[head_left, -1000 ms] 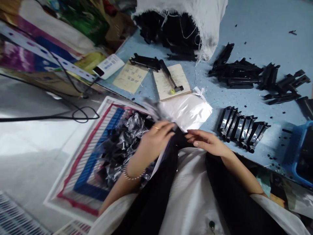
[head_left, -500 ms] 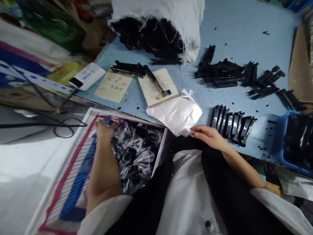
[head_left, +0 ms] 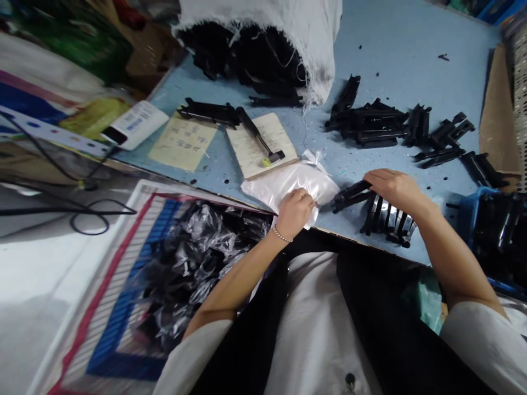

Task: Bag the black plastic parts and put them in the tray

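Observation:
My left hand [head_left: 295, 211] rests at the near edge of a stack of white plastic bags [head_left: 294, 182], its fingers curled in on the plastic. My right hand [head_left: 394, 189] has its fingers closed over the end of a black plastic part [head_left: 351, 196], which lies slanted toward the bags. Just below that hand, several more black parts [head_left: 387, 218] stand in a row side by side, partly hidden by it. A small hammer [head_left: 261, 135] lies on a worn pad [head_left: 267, 159] behind the bags.
A white sack [head_left: 263, 13] spills black parts at the back. Loose black parts [head_left: 370, 123] lie in a heap to the right, near a blue basket [head_left: 469, 219]. Below left stands a crate [head_left: 123, 362] of bagged parts. A scanner-like white device [head_left: 138, 123] sits on the left.
My left hand has left the crate and come up to the plastic bags. My right hand has moved from the bags to the row, and one black part now lies slanted away from it.

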A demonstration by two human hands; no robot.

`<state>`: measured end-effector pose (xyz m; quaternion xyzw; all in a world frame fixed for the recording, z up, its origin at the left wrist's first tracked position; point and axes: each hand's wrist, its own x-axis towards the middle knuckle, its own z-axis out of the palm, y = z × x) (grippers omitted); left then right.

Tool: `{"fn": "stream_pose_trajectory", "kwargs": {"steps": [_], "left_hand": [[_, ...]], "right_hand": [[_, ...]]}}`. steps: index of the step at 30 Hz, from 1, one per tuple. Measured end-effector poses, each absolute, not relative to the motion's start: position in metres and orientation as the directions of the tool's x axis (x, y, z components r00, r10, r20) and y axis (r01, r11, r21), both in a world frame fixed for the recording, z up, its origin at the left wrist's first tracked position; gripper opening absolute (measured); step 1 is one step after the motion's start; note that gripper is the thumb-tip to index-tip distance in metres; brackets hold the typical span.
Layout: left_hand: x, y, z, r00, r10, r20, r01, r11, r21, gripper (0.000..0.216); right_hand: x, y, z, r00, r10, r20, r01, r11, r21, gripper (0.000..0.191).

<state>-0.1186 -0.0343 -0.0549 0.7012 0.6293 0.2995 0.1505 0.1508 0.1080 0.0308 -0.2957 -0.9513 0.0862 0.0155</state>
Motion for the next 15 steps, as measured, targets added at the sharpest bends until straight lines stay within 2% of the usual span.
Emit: {"fn": "stream_pose_trajectory", "kwargs": {"steps": [2, 4, 6, 7, 9, 11, 13, 15], "left_hand": [[-0.132, -0.027, -0.055, -0.048, 0.985, 0.169, 0.675, -0.092, 0.732, 0.021], [-0.145, -0.022, -0.052, -0.069, 0.994, 0.082, 0.534, -0.033, 0.845, 0.022], [-0.151, -0.019, -0.047, -0.067, 0.998, -0.004, 0.426, 0.032, 0.904, 0.019], [-0.152, -0.019, -0.045, -0.081, 0.996, -0.046, 0.384, 0.074, 0.92, 0.016], [-0.149, -0.02, -0.039, -0.137, 0.984, -0.116, 0.326, 0.155, 0.933, 0.011], [-0.145, -0.025, -0.034, -0.193, 0.977, -0.089, 0.342, 0.152, 0.927, 0.005], [-0.145, -0.032, -0.028, -0.171, 0.983, 0.067, 0.492, 0.026, 0.87, 0.011], [-0.151, -0.038, -0.023, -0.054, 0.974, 0.219, 0.678, -0.125, 0.724, 0.024]], "right_hand": [[0.157, 0.099, 0.038, -0.705, 0.709, 0.009, 0.661, 0.662, -0.354, 0.032], [0.156, 0.085, 0.038, -0.576, 0.817, -0.024, 0.647, 0.438, -0.623, 0.033], [0.143, 0.066, 0.03, -0.512, 0.849, -0.128, 0.449, 0.137, -0.883, 0.034], [0.133, 0.056, 0.024, -0.518, 0.834, -0.192, 0.303, -0.031, -0.952, 0.036], [0.106, 0.036, 0.008, -0.58, 0.76, -0.293, 0.038, -0.334, -0.942, 0.04], [0.079, 0.021, -0.007, -0.638, 0.685, -0.351, -0.104, -0.528, -0.843, 0.044], [0.06, 0.012, -0.019, -0.634, 0.672, -0.383, -0.165, -0.602, -0.782, 0.045], [0.054, 0.006, -0.024, -0.582, 0.713, -0.391, -0.207, -0.595, -0.777, 0.043]]}}
